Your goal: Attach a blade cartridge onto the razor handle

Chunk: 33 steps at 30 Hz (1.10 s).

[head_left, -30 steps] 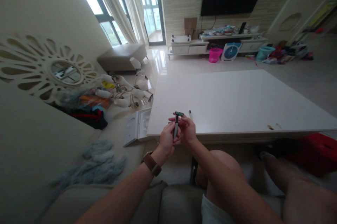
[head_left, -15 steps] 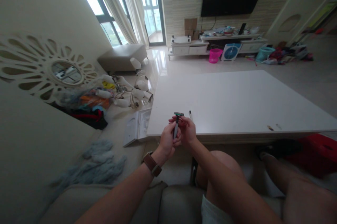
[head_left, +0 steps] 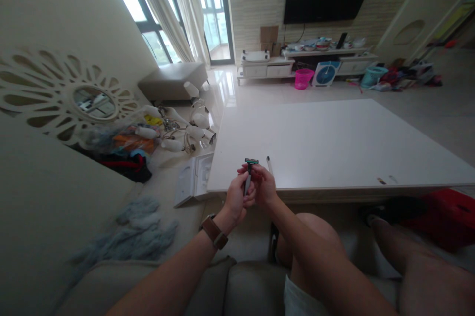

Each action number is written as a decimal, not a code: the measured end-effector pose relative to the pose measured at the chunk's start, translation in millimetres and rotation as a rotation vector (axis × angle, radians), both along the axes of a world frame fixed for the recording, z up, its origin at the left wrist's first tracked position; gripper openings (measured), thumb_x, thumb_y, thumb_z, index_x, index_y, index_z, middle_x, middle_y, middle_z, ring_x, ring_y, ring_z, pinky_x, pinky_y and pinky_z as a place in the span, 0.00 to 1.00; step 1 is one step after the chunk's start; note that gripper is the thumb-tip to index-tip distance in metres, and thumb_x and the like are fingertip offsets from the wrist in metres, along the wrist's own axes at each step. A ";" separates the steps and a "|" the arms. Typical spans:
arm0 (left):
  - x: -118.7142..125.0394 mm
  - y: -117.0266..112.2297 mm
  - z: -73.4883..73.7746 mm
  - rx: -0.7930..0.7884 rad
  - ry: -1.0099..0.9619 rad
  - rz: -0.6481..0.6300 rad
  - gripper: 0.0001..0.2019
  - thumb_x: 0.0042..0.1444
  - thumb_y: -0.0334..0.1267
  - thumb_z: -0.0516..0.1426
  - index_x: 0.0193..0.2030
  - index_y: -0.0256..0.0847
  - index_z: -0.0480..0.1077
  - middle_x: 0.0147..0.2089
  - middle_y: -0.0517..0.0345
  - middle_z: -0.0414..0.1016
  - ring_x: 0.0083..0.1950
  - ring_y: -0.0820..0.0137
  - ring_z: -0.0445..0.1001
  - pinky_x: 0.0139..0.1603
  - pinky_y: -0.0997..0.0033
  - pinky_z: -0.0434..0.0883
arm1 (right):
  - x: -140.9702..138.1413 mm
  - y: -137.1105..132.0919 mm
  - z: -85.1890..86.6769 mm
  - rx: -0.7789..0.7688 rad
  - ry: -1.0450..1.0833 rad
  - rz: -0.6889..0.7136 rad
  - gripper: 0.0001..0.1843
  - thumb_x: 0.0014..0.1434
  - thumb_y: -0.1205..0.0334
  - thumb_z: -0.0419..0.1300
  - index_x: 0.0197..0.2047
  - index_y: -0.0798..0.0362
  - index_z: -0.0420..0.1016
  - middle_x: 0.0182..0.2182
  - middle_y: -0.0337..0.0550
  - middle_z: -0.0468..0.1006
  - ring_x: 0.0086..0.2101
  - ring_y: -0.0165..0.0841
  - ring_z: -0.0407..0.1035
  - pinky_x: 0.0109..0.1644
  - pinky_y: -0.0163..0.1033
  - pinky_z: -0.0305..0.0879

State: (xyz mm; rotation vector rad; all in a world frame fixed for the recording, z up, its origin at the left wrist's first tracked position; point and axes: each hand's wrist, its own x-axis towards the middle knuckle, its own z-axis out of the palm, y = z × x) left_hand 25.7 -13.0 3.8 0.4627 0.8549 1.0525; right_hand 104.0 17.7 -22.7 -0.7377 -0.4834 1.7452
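Observation:
A razor (head_left: 248, 185) with a grey handle and a dark head edged in green is held upright over the near edge of the white table. My left hand (head_left: 234, 198) is closed around its handle, thumb along the front. At the razor's neck, just under the head, are the curled fingers of my right hand (head_left: 265, 186); they appear to pinch it, though the fingertips are partly hidden. A slim pen-like stick (head_left: 269, 163) with a dark tip lies on the table just beyond my right hand.
The white table (head_left: 315, 143) stretches ahead, with two small items (head_left: 381, 180) near its front right edge. Left of it are an open white box (head_left: 193, 180), a chandelier (head_left: 185, 130) and a fluffy grey cloth (head_left: 144, 229) on the floor. A red object (head_left: 449, 217) sits at right.

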 end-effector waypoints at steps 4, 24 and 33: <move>0.6 -0.1 0.0 0.008 -0.010 -0.008 0.20 0.54 0.48 0.58 0.21 0.40 0.56 0.15 0.69 0.51 0.12 0.84 0.44 0.12 0.83 0.39 | 0.6 -0.1 1.3 0.043 -0.047 0.011 0.17 0.47 0.52 0.62 0.36 0.55 0.78 0.31 0.45 0.81 0.17 0.28 0.65 0.14 0.30 0.52; 0.1 -0.7 0.1 0.006 -0.034 0.014 0.17 0.54 0.47 0.59 0.26 0.41 0.58 0.16 0.70 0.53 0.12 0.84 0.44 0.12 0.85 0.41 | -3.1 1.3 -2.6 0.075 -0.140 -0.063 0.16 0.51 0.51 0.64 0.37 0.55 0.80 0.29 0.44 0.81 0.17 0.27 0.66 0.15 0.29 0.54; -1.6 0.1 -2.9 -0.044 -0.045 -0.006 0.16 0.55 0.48 0.58 0.28 0.42 0.58 0.14 0.72 0.50 0.12 0.83 0.42 0.12 0.84 0.41 | -3.2 1.7 -8.0 0.163 -0.169 -0.127 0.15 0.53 0.51 0.66 0.39 0.53 0.78 0.31 0.44 0.81 0.25 0.31 0.72 0.23 0.30 0.63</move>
